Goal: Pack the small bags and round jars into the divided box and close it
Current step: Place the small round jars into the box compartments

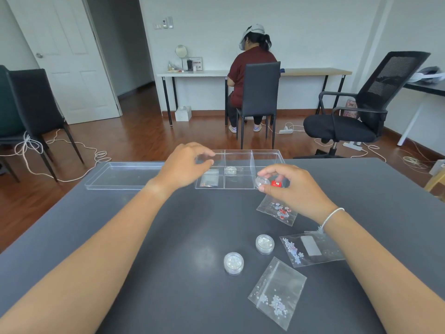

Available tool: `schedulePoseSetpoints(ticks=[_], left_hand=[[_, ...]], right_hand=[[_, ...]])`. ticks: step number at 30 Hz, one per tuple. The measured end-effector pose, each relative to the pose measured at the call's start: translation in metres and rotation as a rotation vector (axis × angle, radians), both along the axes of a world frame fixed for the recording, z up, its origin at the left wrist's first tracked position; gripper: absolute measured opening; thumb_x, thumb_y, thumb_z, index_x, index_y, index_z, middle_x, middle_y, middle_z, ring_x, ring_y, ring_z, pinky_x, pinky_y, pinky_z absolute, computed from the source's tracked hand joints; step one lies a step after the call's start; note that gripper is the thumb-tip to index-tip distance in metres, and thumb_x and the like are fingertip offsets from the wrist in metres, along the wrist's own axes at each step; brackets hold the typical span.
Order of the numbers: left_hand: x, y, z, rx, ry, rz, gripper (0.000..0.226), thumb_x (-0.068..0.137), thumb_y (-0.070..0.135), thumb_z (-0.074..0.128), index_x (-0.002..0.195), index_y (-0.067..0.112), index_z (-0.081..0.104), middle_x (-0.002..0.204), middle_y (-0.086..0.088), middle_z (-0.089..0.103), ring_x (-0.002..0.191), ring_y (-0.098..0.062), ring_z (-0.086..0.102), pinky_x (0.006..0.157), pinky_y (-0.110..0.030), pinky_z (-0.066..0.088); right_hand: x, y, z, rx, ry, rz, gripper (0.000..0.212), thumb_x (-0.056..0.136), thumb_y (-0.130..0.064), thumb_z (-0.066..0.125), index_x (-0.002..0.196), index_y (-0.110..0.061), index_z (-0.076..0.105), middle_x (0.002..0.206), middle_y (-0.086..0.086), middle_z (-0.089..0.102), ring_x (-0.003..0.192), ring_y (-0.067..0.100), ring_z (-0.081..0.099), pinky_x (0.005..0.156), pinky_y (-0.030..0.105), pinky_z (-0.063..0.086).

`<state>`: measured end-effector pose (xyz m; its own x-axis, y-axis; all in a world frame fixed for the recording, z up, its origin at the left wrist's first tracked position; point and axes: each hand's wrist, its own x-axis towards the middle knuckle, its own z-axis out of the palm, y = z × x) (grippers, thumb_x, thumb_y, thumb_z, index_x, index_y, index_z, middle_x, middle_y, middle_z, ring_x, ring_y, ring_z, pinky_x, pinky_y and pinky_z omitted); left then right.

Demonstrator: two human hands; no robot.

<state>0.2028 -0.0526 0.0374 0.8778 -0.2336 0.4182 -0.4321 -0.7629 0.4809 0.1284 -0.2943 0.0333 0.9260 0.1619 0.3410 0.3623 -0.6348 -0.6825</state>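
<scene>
Right now my right hand (292,189) pinches a small round jar (263,181) between thumb and fingertips, holding it over the right end of the clear divided box (240,153), which sits at the desk's (168,237) far edge. My left hand (185,165) hangs over the left end of the box with fingers curled and nothing in them that I can see; whether they touch the rim I cannot tell. Inside the box I see a second jar (230,170) in a middle compartment, a small bag (210,182) in the near-left compartment and a red item (276,183) at the right end, partly behind my fingers. The clear lid (125,174) lies flat just left of the box, along the same far edge. Still out on the desk: a bag of red and white bits (277,210) just beneath my right hand, two more jars (265,244) (233,263) near the middle, a bag (310,249) partly under my right wrist, and another bag (277,292) toward the near edge.
</scene>
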Motion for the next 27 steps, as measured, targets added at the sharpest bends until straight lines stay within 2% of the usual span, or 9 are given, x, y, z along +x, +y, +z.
schedulePoseSetpoints(ticks=[3, 7, 11, 15, 19, 23, 27], left_hand=[[-0.013, 0.019, -0.013, -0.113, 0.014, 0.025, 0.020, 0.083, 0.025, 0.061, 0.103, 0.024, 0.066, 0.116, 0.004, 0.060, 0.112, -0.018, 0.050, 0.097, -0.027, 0.035], [-0.018, 0.030, -0.023, -0.125, 0.052, 0.070, 0.023, 0.083, 0.030, 0.060, 0.105, 0.028, 0.065, 0.128, 0.000, 0.055, 0.122, -0.019, 0.045, 0.104, -0.031, 0.030], [-0.017, 0.033, -0.027, -0.145, 0.046, 0.086, 0.023, 0.082, 0.029, 0.062, 0.104, 0.027, 0.066, 0.129, 0.002, 0.057, 0.120, -0.013, 0.048, 0.098, -0.021, 0.028], [-0.017, 0.037, -0.030, -0.132, 0.027, 0.049, 0.025, 0.082, 0.026, 0.063, 0.107, 0.025, 0.066, 0.126, 0.004, 0.059, 0.112, -0.001, 0.048, 0.096, -0.015, 0.027], [-0.017, 0.036, -0.032, -0.123, -0.003, 0.024, 0.024, 0.083, 0.023, 0.062, 0.106, 0.024, 0.067, 0.122, 0.003, 0.063, 0.113, -0.005, 0.053, 0.098, -0.017, 0.031], [-0.016, 0.036, -0.033, -0.131, -0.011, 0.035, 0.021, 0.085, 0.022, 0.060, 0.104, 0.023, 0.068, 0.120, 0.003, 0.064, 0.112, -0.007, 0.054, 0.097, -0.017, 0.033], [-0.016, 0.035, -0.032, -0.136, -0.027, 0.048, 0.019, 0.085, 0.021, 0.060, 0.102, 0.022, 0.069, 0.117, 0.003, 0.066, 0.111, -0.009, 0.056, 0.095, -0.018, 0.034]], right_hand=[[0.007, 0.006, 0.005, 0.027, -0.040, -0.019, 0.016, 0.076, -0.028, 0.067, 0.080, -0.042, 0.058, 0.085, -0.030, 0.054, 0.087, 0.014, 0.050, 0.098, 0.047, 0.037], [0.027, 0.016, 0.019, -0.011, -0.098, -0.011, 0.011, 0.076, -0.029, 0.066, 0.079, -0.036, 0.059, 0.083, -0.028, 0.055, 0.085, 0.012, 0.048, 0.096, 0.049, 0.036], [0.060, 0.022, 0.028, -0.134, -0.046, -0.026, 0.011, 0.078, -0.031, 0.065, 0.088, -0.028, 0.061, 0.090, -0.012, 0.061, 0.085, 0.012, 0.050, 0.099, 0.048, 0.035], [0.086, 0.028, 0.027, -0.278, 0.023, -0.056, 0.011, 0.077, -0.032, 0.064, 0.084, -0.023, 0.062, 0.097, -0.005, 0.067, 0.088, 0.015, 0.053, 0.093, 0.039, 0.026], [0.104, 0.034, 0.026, -0.435, 0.061, -0.055, 0.008, 0.077, -0.030, 0.064, 0.079, -0.023, 0.061, 0.095, -0.004, 0.064, 0.096, 0.022, 0.053, 0.094, 0.042, 0.024], [0.113, 0.041, 0.021, -0.581, 0.105, -0.045, 0.015, 0.077, -0.031, 0.065, 0.067, -0.025, 0.055, 0.090, -0.001, 0.062, 0.092, 0.025, 0.051, 0.096, 0.046, 0.024], [0.121, 0.043, 0.020, -0.696, 0.121, -0.054, 0.015, 0.079, -0.032, 0.064, 0.071, -0.020, 0.058, 0.088, 0.004, 0.063, 0.088, 0.024, 0.050, 0.099, 0.049, 0.024]])
